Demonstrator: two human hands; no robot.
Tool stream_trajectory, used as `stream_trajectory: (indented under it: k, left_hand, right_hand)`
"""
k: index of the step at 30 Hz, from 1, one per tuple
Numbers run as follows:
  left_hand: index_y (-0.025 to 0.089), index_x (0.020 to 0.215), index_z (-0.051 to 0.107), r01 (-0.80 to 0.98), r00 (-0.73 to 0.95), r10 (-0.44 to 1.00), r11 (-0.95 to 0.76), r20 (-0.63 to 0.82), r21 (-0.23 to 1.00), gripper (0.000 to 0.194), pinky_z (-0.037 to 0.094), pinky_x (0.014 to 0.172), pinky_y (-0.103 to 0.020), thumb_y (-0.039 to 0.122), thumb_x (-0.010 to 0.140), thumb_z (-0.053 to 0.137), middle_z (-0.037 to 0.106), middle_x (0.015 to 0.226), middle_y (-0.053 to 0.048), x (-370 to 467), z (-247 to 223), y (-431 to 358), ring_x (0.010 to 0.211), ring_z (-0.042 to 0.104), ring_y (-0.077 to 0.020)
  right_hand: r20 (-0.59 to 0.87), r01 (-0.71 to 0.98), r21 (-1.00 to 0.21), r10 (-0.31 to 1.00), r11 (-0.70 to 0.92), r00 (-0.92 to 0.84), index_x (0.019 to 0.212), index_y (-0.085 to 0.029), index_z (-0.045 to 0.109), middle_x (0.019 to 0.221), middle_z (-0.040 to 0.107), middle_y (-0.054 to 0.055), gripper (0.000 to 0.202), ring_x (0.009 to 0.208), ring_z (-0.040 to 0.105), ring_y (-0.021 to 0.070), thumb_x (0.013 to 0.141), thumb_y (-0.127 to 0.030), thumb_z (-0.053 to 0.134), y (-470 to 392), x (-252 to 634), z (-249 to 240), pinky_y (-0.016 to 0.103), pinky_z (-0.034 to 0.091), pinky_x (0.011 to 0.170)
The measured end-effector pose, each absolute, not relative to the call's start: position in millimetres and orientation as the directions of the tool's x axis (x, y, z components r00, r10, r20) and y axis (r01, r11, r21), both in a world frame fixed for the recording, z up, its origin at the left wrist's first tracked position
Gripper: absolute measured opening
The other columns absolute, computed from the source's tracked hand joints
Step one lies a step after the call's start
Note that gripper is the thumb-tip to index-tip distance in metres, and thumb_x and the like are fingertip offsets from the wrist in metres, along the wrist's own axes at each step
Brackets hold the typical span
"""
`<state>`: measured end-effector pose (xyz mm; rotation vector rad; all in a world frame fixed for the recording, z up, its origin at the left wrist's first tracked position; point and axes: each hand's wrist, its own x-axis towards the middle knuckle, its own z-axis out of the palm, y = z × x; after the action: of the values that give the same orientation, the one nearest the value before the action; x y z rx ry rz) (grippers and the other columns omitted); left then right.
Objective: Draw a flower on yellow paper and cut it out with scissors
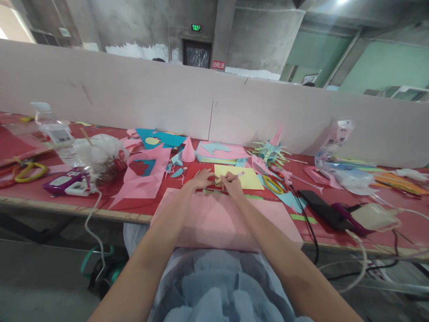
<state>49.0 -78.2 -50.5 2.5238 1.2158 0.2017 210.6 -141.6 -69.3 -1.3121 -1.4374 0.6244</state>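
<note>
A sheet of yellow paper [252,178] lies on the red tabletop in front of me. My right hand [230,183] is closed around a pale, slim pen [240,174] over the paper's left part; its tip is hidden by the fingers. Beside it, my left hand [203,179] rests with fingers stretched out at the paper's left edge. Under my forearms a large pink sheet [219,219] reaches over the table's front edge. Yellow-handled scissors [274,184] lie just right of the yellow paper.
A pink paper cone [188,151] and a spiky paper piece [268,153] stand toward the back. Cut pink paper [147,172] lies left. On the right are a black phone [323,209] and a white charger [375,218] with cables. A partition [150,96] closes off the rear.
</note>
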Motion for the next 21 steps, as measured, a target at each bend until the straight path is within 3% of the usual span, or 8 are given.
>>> stream_trajectory:
  k: [4, 8, 15, 21]
  left_hand:
    - [0.033, 0.120, 0.053, 0.727, 0.633, 0.774, -0.593, -0.002, 0.348, 0.036, 0.016, 0.110, -0.046, 0.040, 0.086, 0.044, 0.033, 0.144, 0.002, 49.1, -49.4, -79.8, 0.137, 0.020, -0.0243]
    - [0.034, 0.121, 0.052, 0.733, 0.636, 0.772, -0.599, -0.010, 0.323, 0.036, 0.017, 0.110, -0.046, 0.040, 0.086, 0.044, 0.031, 0.145, 0.001, 48.5, -47.4, -81.4, 0.136, 0.020, -0.0246]
    - [0.034, 0.122, 0.053, 0.726, 0.637, 0.771, -0.601, 0.002, 0.335, 0.038, 0.017, 0.110, -0.045, 0.041, 0.085, 0.046, 0.031, 0.146, 0.000, 48.8, -50.5, -78.2, 0.137, 0.020, -0.0242]
    - [0.034, 0.120, 0.054, 0.732, 0.626, 0.780, -0.584, -0.009, 0.351, 0.036, 0.017, 0.110, -0.044, 0.038, 0.085, 0.046, 0.032, 0.145, 0.001, 49.2, -48.7, -79.9, 0.137, 0.020, -0.0230]
  right_hand:
    - [0.365, 0.466, -0.852, 0.908, 0.238, 0.204, 0.058, -0.024, 0.033, 0.036, 0.045, -0.008, 0.028, 0.045, 0.055, 0.0141, 0.078, -0.034, 0.049, -140.5, 209.7, -71.1, 0.022, 0.038, 0.047]
    - [0.385, 0.515, -0.830, 0.888, 0.215, 0.250, 0.057, -0.023, 0.031, 0.044, 0.051, -0.006, 0.025, 0.052, 0.059, 0.0141, 0.076, -0.028, 0.048, -139.6, 209.6, -70.4, 0.021, 0.037, 0.047]
    - [0.318, 0.366, -0.906, 0.913, 0.213, 0.255, 0.059, -0.024, 0.034, 0.033, 0.041, -0.009, 0.025, 0.039, 0.051, 0.0133, 0.077, -0.033, 0.049, -141.4, 210.7, -68.0, 0.022, 0.040, 0.045]
    - [0.355, 0.429, -0.872, 0.910, 0.238, 0.216, 0.058, -0.024, 0.034, 0.035, 0.043, -0.008, 0.027, 0.041, 0.053, 0.0138, 0.078, -0.036, 0.048, -140.4, 210.2, -72.1, 0.023, 0.040, 0.047]
